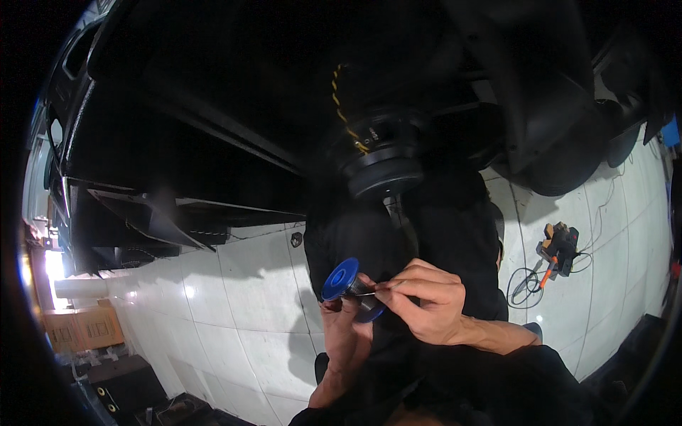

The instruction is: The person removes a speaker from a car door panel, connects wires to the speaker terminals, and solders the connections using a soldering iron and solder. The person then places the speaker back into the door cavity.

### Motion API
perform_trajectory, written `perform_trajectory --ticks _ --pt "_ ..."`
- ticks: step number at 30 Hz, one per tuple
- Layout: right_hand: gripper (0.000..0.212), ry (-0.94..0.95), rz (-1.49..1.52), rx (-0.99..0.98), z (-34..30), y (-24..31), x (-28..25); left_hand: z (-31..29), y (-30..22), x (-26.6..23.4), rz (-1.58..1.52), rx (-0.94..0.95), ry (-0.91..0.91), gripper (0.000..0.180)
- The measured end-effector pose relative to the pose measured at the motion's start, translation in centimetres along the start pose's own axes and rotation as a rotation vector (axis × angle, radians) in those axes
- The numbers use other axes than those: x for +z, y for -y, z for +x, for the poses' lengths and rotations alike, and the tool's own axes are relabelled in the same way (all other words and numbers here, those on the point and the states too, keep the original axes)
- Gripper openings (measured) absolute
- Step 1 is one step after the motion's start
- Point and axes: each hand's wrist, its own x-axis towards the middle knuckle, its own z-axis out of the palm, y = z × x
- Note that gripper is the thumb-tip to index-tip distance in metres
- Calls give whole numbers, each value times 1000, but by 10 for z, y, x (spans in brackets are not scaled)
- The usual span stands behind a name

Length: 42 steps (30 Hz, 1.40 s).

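My left hand (pixel 343 337) is wrapped round a blue-flanged spool of solder wire (pixel 341 278), held tilted over my lap. A thin silvery strand of solder wire (pixel 367 293) runs off the spool to the right. Its far part is pinched between the thumb and fingers of my right hand (pixel 432 302), just beside the spool. Beyond both hands, a round black loudspeaker driver (pixel 387 174) sits above my dark-clothed legs. A twisted yellow and black wire (pixel 337 96) comes down from the dark area above and meets the driver near its terminals.
A big dark panel (pixel 185 149) hangs over the left and upper area. On the white tiled floor (pixel 249 298) at right lie an orange-handled tool (pixel 548 273) with a black cord and several dark blocks (pixel 560 245). A cardboard box (pixel 85 328) and a black box (pixel 126 383) stand at lower left.
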Motion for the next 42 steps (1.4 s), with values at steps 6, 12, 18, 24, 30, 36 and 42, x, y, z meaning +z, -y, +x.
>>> perform_trajectory --ticks 6,12,18,24,30,36,42 --pt "8 -105 267 337 10 7 -18 8 -6 2 105 -58 196 46" --pt "15 -91 1 169 -6 -10 -49 12 -14 -3 286 182 138 51" --pt "15 -614 -884 226 -92 -99 -207 30 -25 -23 193 281 22 53" --pt "51 15 -1670 909 -266 -162 -365 50 -43 -30 131 257 81 53" --pt "74 406 -1654 814 -287 -181 -356 42 -47 -22 115 286 70 51" --pt "65 209 -1540 654 -300 -202 -370 44 -50 -5 152 301 111 48" --pt "43 -227 -1237 331 -284 -135 -336 36 -53 -6 127 305 155 44"
